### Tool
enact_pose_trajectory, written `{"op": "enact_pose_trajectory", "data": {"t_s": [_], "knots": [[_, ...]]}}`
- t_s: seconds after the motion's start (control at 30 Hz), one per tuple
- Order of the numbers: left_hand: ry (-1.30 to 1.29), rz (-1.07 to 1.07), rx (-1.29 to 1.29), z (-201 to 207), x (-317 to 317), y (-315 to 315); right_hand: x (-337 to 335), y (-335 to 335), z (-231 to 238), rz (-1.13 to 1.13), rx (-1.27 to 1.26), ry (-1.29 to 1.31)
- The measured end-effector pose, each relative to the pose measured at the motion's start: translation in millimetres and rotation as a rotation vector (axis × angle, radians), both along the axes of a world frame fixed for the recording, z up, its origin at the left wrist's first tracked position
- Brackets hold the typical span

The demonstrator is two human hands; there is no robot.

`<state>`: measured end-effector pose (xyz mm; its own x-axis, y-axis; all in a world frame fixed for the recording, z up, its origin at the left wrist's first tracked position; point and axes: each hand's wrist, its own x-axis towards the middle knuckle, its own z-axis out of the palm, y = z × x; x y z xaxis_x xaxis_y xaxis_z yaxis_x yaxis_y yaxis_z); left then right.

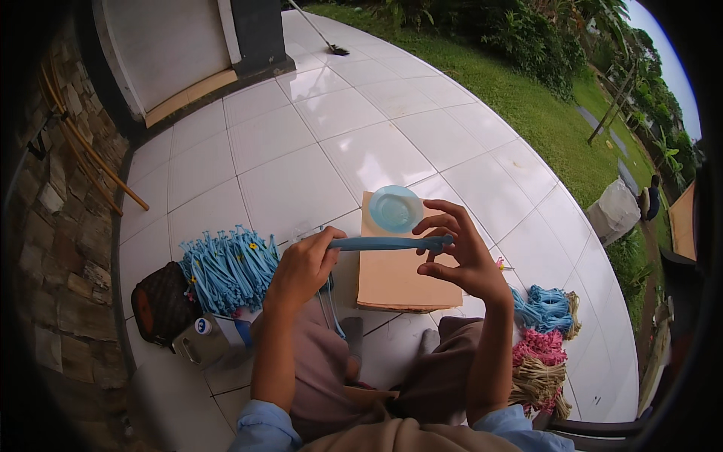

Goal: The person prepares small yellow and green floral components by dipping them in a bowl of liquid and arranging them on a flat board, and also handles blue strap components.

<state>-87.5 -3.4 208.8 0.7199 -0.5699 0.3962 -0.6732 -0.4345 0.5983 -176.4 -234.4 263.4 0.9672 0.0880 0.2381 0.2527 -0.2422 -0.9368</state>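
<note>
One blue strap, left end unseen inside left hand

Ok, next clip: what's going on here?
A person's left hand grips one end of a blue strip, with the right hand at its other end. Beyond the strip, a light-blue bowl sits on a tan box. A blue bundle lies to the left; blue, pink and beige bundles lie to the right.

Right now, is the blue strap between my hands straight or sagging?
Straight: the blue strap runs nearly level from your left hand to your right hand, with no droop visible.
</note>
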Motion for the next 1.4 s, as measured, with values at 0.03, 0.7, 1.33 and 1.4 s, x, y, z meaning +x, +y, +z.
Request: {"op": "enact_pose_trajectory", "data": {"t_s": [0.03, 0.7, 1.33, 1.4], "knots": [[0.023, 0.024, 0.023, -1.4, 1.9, 1.4, -0.4, -0.4, 3.2, 0.02, 0.084, 0.065], [0.337, 0.116, -0.42, -13.0, -30.2, -54.3, 20.7, 93.2, -64.5, -0.101, 0.615, 0.116], [0.717, -0.366, -0.504, 41.3, -7.2, -117.3, -50.8, -95.6, 38.9, -0.254, -0.039, 0.134], [0.775, -0.392, -0.46, 21.2, -2.6, -141.3, -51.1, -126.5, 19.5, -0.221, -0.039, 0.205]]}}
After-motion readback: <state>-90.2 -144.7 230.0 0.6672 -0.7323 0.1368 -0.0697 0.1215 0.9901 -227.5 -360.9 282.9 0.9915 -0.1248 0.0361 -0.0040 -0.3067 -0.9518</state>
